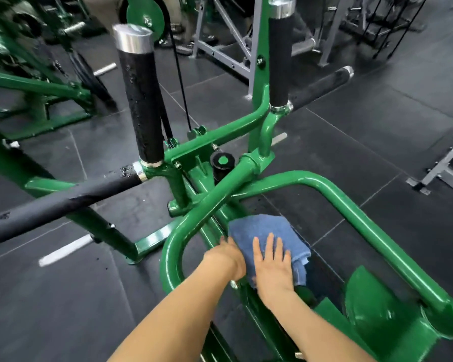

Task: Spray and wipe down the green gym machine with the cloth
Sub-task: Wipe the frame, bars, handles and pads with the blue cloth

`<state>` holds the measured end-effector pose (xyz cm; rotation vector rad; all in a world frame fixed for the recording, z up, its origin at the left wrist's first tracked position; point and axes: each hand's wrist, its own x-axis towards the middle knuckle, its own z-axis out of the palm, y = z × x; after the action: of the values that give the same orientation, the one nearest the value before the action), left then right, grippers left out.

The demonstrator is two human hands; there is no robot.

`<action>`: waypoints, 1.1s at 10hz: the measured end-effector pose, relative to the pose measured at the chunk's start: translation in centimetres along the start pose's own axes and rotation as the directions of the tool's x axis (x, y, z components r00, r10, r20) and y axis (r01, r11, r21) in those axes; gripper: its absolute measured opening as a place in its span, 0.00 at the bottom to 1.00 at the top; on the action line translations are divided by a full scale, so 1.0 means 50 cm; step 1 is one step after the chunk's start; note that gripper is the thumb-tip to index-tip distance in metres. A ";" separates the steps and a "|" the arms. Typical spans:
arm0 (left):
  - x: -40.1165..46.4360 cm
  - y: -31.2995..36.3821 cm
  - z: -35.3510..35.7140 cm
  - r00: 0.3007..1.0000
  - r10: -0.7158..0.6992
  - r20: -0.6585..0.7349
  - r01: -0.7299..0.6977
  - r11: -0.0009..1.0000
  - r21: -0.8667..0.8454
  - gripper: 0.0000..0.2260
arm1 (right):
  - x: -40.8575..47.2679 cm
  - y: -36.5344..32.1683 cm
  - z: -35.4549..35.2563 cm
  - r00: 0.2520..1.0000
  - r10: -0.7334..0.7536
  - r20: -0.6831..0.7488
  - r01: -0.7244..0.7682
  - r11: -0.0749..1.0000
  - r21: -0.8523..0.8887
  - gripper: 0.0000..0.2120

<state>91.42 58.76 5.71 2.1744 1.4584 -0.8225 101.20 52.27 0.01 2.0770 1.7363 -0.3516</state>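
Observation:
The green gym machine (332,189) fills the middle of the view, its curved tubes looping round a low central beam. A folded blue cloth (256,228) lies on that beam. My right hand (272,265) presses flat on the cloth with its fingers straight and spread. My left hand (226,257) is at the cloth's left edge, its fingers curled down over the cloth and out of sight. No spray bottle is in view.
Two upright black foam handles (141,100) (281,61) with chrome caps rise from the frame. A long black padded bar (50,205) crosses at the left. Another green machine (37,87) stands far left, a grey rack (228,53) behind, and a grey bench frame (445,163) at the right.

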 end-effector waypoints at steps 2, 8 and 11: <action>0.046 -0.043 -0.029 0.989 -0.149 0.022 0.151 0.975 -0.164 0.38 | 0.114 -0.044 -0.076 0.986 -0.162 -0.036 0.161 0.986 -0.037 0.40; -0.126 0.074 -0.014 0.920 0.355 0.166 -0.361 0.933 0.003 0.16 | -0.098 0.019 -0.008 0.983 -0.051 0.174 0.099 0.955 -0.281 0.26; -0.191 0.052 0.006 0.927 0.317 0.201 -0.328 0.944 0.022 0.14 | -0.179 0.034 -0.025 0.994 -0.089 0.068 0.099 0.980 -0.173 0.26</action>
<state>91.05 50.96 11.79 2.2197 0.9589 -0.9323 101.07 44.79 5.34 1.8469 1.7663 -0.2740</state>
